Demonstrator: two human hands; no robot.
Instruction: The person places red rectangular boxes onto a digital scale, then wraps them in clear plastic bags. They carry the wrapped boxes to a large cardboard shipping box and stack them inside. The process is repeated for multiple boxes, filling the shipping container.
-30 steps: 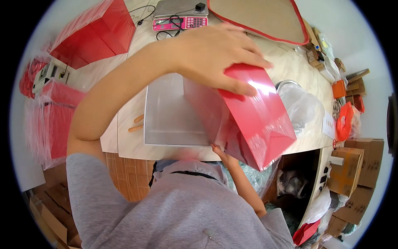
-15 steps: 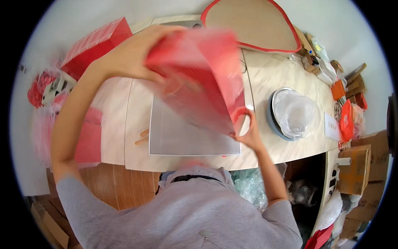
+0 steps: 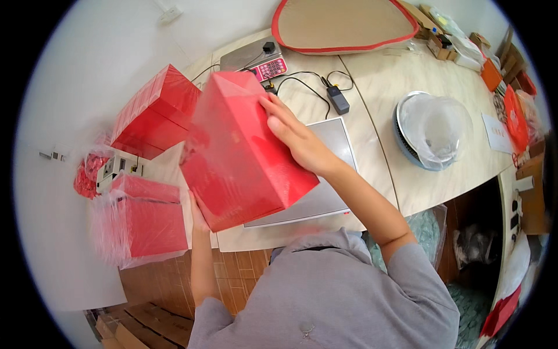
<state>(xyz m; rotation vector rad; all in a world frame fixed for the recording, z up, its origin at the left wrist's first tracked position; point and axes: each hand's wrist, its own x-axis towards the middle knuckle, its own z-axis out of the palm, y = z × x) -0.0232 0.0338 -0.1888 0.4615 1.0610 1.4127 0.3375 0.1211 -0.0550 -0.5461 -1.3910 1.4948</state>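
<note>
A large red box (image 3: pixel 232 157) in clear plastic wrap is held tilted between my two hands, above the table's left-middle part. My left hand (image 3: pixel 199 214) supports its lower left edge, with most of its fingers hidden by the box. Across the upper right side lies my right hand (image 3: pixel 296 139), fingers stretched along the red surface and pressed to it. Beneath the box is a flat grey panel with a pale frame (image 3: pixel 331 145), partly covered from sight.
Red boxes (image 3: pixel 157 110) and a plastic-bagged red box (image 3: pixel 154 227) stand left. Behind are a scale with a pink keypad (image 3: pixel 270 67), a black adapter (image 3: pixel 337 100) with cables, and a red-edged beige panel (image 3: pixel 349 26). A plastic-covered bowl (image 3: pixel 433 131) sits right.
The red box has swung left and turned. My left hand has come from its far left side to its lower left edge; my right hand has moved from its lower right corner onto its upper side.
</note>
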